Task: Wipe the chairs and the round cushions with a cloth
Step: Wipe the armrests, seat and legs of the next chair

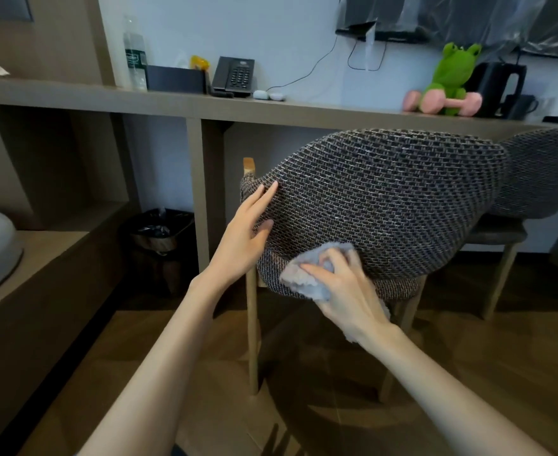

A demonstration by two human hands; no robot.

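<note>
Wiping the round cushion (386,199) with a cloth (304,281)
The left hand (244,235) is pressing flat-fingered at its 9 o'clock edge; the right hand (343,291) is gripping the cloth at 7 o'clock.

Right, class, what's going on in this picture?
A person is wiping a round woven cushion, tipped up on a wooden chair. The left hand steadies its edge with straight fingers; the right hand presses a bunched pale cloth against its lower part. A second chair stands to the right.
</note>
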